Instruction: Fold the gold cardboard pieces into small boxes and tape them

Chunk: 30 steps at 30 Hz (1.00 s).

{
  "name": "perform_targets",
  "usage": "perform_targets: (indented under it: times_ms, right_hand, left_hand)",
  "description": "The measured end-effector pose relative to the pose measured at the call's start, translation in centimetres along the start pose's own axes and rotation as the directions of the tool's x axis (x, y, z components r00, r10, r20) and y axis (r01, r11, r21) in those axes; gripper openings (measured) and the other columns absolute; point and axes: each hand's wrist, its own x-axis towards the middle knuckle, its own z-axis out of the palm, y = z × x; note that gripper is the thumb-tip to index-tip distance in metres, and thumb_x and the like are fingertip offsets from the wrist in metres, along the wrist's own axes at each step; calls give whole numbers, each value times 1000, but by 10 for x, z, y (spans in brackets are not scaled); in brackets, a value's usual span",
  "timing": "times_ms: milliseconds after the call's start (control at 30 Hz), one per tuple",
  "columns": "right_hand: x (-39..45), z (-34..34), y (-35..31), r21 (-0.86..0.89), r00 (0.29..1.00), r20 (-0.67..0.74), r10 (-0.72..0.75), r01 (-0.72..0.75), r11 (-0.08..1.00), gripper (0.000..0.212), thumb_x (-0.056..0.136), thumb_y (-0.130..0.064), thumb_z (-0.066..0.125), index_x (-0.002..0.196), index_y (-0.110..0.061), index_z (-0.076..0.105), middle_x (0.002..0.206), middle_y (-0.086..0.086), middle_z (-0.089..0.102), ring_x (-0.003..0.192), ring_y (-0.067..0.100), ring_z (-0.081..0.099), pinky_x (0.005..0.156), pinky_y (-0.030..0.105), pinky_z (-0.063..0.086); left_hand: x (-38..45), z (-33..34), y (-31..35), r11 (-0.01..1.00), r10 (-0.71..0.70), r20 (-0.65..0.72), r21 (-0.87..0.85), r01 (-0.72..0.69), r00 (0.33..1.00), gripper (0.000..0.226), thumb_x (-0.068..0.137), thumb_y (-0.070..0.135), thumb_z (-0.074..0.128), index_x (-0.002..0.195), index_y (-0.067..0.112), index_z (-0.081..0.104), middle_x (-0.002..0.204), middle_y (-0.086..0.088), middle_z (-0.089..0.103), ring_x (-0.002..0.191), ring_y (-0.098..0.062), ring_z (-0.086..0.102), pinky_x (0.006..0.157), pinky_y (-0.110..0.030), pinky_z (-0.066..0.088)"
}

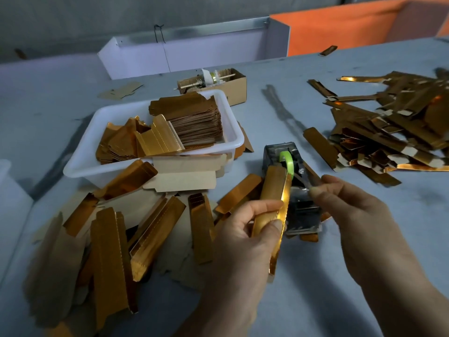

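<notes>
Gold cardboard piece [273, 203], folded long, gripped in left hand [245, 237] beside tape dispenser [289, 171]. Right hand [352, 205] pinches a tape strip [303, 184]. Flat pieces litter desk [315, 300].

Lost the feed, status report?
Left hand grips folded gold cardboard box. Right hand pinches clear tape at grey dispenser. Nothing blocking.

Dim, bluish light overall; warm glare flashes off the folded gold piece [279, 205] and the far gold pile [398, 132]; soft shadows streak the desk [279, 300]; wide-angle bending at the edges; the near hands slightly blurred.
</notes>
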Motion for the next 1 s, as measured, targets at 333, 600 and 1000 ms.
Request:
perform_targets:
  times_ms: [333,600,1000]
  right_hand:
    - [-19,8,20,-354,967,-84,-239,195,915,21,80,-21,69,61,-26,61,126,-14,48,116,17,55,90,49,49]
    - [-25,11,23,-315,959,-79,-273,236,919,12,76,-27,64,65,-28,62,122,-16,51,113,7,52,88,34,48]
    - [-21,-19,11,-128,989,-3,-145,143,981,11,82,-19,64,72,-19,64,103,-14,68,91,-5,62,83,24,47]
  left_hand:
    - [8,22,-1,992,77,38,-100,-73,996,34,86,10,66,89,44,72,104,8,72,97,-12,68,76,-24,54]
    - [15,31,-5,989,113,66,-105,-106,991,29,88,11,65,96,39,71,112,4,69,103,-11,65,80,-27,56]
    - [13,24,3,996,87,86,6,-88,992,33,86,14,67,87,48,69,108,11,69,91,-1,67,62,-12,52]
